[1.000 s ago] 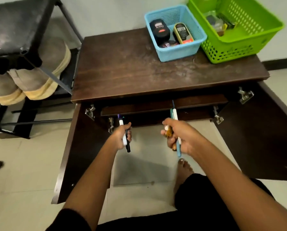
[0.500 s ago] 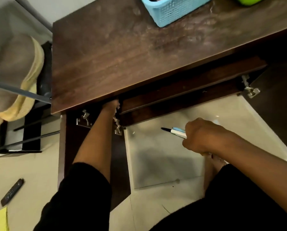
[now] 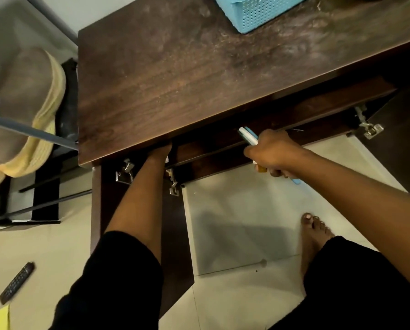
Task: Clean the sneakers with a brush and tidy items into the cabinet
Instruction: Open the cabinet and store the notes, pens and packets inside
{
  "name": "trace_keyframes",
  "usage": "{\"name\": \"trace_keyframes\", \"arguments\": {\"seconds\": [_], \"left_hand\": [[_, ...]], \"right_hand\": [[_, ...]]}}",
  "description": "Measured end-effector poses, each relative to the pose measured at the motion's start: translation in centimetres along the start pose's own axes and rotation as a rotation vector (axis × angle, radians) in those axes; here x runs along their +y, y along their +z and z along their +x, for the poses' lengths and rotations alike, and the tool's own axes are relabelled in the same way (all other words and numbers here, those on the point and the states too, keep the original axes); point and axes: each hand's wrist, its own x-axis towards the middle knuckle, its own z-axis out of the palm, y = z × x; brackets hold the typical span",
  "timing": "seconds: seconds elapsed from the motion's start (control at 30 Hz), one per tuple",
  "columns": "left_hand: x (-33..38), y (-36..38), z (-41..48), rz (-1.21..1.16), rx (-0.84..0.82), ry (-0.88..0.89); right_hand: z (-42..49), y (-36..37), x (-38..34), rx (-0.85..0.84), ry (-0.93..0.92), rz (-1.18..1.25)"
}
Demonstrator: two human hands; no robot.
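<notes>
Matt, dusty dark wood tops the cabinet [image 3: 175,79] beyond the left hand [image 3: 160,152]; a polished metal hinge [image 3: 124,173] gleams beside it; smooth plastic pens [image 3: 248,136] in the right hand [image 3: 273,152]; perforated plastic basket [image 3: 254,13] beyond.

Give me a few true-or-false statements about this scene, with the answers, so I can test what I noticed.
1. The right hand grips a bunch of pens. True.
2. The blue basket stands on a chair. False: it stands on the cabinet top.
3. The left hand reaches in under the cabinet top. True.
4. The cabinet doors are shut. False: they stand open.
5. A remote control lies on the floor. True.
</notes>
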Motion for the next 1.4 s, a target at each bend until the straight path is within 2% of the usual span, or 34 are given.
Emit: {"name": "trace_keyframes", "arguments": {"seconds": [0.07,0.27,0.43,0.63,0.73,0.83,0.93,1.07,1.27,1.4], "left_hand": [[0.1,0.0,-0.4,0.071,0.003,0.05],[-0.3,0.3,-0.5,0.085,0.11,0.107],[0.3,0.6,-2.1,0.235,0.183,0.171],[0.2,0.3,-5.4,0.202,0.21,0.196],[-1.0,0.9,-8.2,0.192,0.193,0.33],[-2.5,1.4,-13.4,0.289,0.025,0.445],[-3.8,1.5,-18.2,0.335,-0.08,0.461],[-4.5,0.8,-21.7,0.281,-0.083,0.467],[-5.0,-0.2,-19.9,0.153,-0.062,0.394],[-6.1,-0.3,-19.0,0.107,-0.054,0.389]], "right_hand": [[-0.1,0.7,-0.6,-0.009,-0.035,-0.016],[0.0,1.6,-0.8,-0.037,-0.048,-0.036],[0.8,1.2,-1.2,-0.031,-0.047,0.085],[0.9,1.6,-1.8,-0.055,-0.041,0.174],[0.9,1.7,-2.2,-0.06,-0.028,0.201],[0.8,2.1,-2.5,-0.077,-0.01,0.273],[0.4,3.0,-2.6,-0.13,0.032,0.365],[0.0,4.7,-2.7,-0.213,0.073,0.479],[1.6,6.3,-1.9,-0.181,0.088,0.419],[3.8,6.4,-3.8,-0.179,0.096,0.419]]}}
